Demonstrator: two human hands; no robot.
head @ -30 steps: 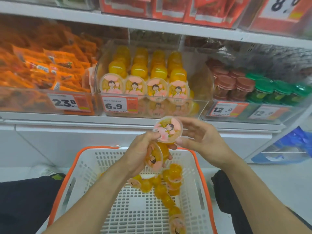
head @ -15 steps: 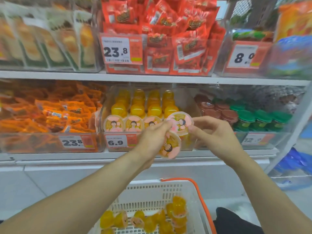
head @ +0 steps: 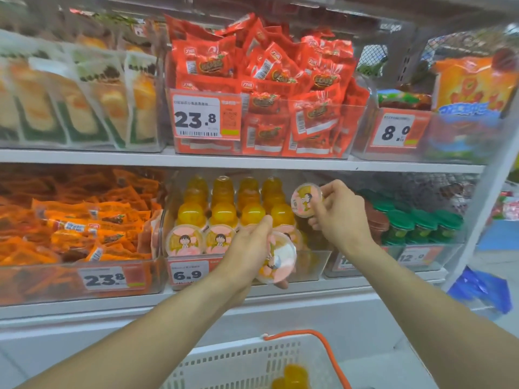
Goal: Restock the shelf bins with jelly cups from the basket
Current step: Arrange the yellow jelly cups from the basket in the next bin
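My left hand grips a yellow jelly cup with a pink cartoon lid, low in front of the clear shelf bin priced 6.9. My right hand pinches a second jelly cup higher up, at the bin's right side above the rows of yellow cups stacked inside. The white basket with an orange rim sits below at the bottom edge, with a few yellow cups showing in it.
Left of the jelly bin is a bin of orange snack packs priced 23.8. To the right stand brown and green lidded cups. The upper shelf carries red packets and other bagged snacks close overhead.
Both hands rose from the basket to the shelf, each with a cup. The right hand moved up and right with its cup; the view tilted upward.
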